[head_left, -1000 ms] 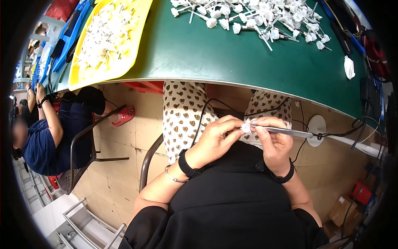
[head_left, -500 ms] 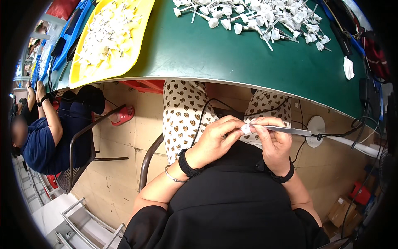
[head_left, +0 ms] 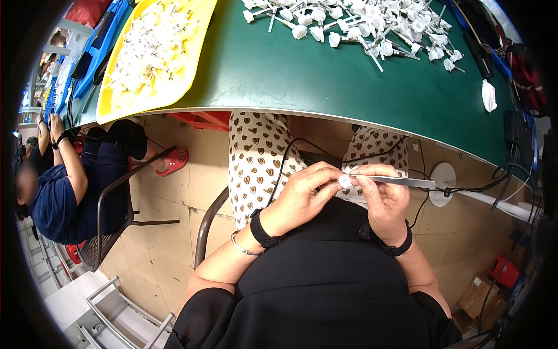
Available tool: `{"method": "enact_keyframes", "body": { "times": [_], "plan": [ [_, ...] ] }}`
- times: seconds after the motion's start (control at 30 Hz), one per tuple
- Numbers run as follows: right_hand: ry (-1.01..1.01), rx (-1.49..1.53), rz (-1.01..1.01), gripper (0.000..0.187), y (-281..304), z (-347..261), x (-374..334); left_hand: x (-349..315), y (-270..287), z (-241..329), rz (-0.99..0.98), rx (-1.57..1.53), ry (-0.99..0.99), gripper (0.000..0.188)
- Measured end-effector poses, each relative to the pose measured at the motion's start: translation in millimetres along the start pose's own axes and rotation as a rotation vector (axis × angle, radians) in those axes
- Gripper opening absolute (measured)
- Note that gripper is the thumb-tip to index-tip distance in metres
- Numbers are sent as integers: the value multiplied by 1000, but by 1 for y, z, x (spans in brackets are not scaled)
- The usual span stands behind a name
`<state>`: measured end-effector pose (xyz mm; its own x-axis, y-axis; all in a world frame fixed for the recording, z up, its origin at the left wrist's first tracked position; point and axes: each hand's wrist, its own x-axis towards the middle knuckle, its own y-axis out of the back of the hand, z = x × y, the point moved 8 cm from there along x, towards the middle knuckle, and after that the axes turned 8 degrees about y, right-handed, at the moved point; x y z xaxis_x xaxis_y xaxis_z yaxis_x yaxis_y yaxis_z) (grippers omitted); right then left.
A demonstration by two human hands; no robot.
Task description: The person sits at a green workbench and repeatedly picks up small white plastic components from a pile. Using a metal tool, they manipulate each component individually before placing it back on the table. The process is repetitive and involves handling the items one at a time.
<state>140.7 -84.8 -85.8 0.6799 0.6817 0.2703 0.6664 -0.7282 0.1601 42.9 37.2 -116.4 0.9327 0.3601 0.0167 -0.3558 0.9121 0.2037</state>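
Left hand [head_left: 308, 189]: thumb and forefinger pinching the white piece, wrist in a black band.
Right hand [head_left: 385, 200]: thumb and fingers pressed together on the metal tool, beside the left hand.
White piece [head_left: 344, 181]: between the fingertips of both hands, above the lap; held by the left.
White piece, handling: judged very light; outer part probably soft or thin and easily creased; not likely slippery in a dry pinch.
White piece, hold: best taken lightly at its edge with thumb and forefinger, since a hard squeeze could crush it.
White piece, look: small, whitish, rounded, partly covered by fingers; finer detail too small to tell.
Metal tool [head_left: 407, 182]: slim, grey, flat, probably tweezers; narrow end at the white piece, broad end past the right hand; contact at the tip cannot be told.
Metal tool, handling: judged stiff and light, smooth enough to slide; best gripped along the flat sides.
Green table [head_left: 261, 75]: beyond the knees, bearing the goods below.
Yellow tray [head_left: 196, 55]: at left, holding many small whitish parts with metallic bits.
Loose pile [head_left: 378, 26]: farther back, right of the tray; white crumpled-looking heads on thin stems, tangled; stems judged stiffer than heads.
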Motion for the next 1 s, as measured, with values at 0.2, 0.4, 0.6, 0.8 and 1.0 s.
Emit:
{"method": "enact_keyframes", "body": {
  "times": [0.2, 0.4, 0.6, 0.8, 1.0],
  "plan": [
    [-20, 17, 5, 7, 1, 0, 0, 0, -1, 0, 1, -2, -1, 18],
    [-33, -10, -51, 6, 1, 1, 0, -1, -1, 1, 0, 27, 9, 18],
    [8, -77, -69, 4, -1, -3, 2, -2, -1, 3, 11, 31, -10, 17],
    [124, -197, -181, 4, -6, -18, 10, -3, -1, 3, 23, 23, -18, 16],
    [69, -132, -195, 5, -4, -12, 8, -4, -2, -1, 27, 9, -41, 16]
  ]
}}
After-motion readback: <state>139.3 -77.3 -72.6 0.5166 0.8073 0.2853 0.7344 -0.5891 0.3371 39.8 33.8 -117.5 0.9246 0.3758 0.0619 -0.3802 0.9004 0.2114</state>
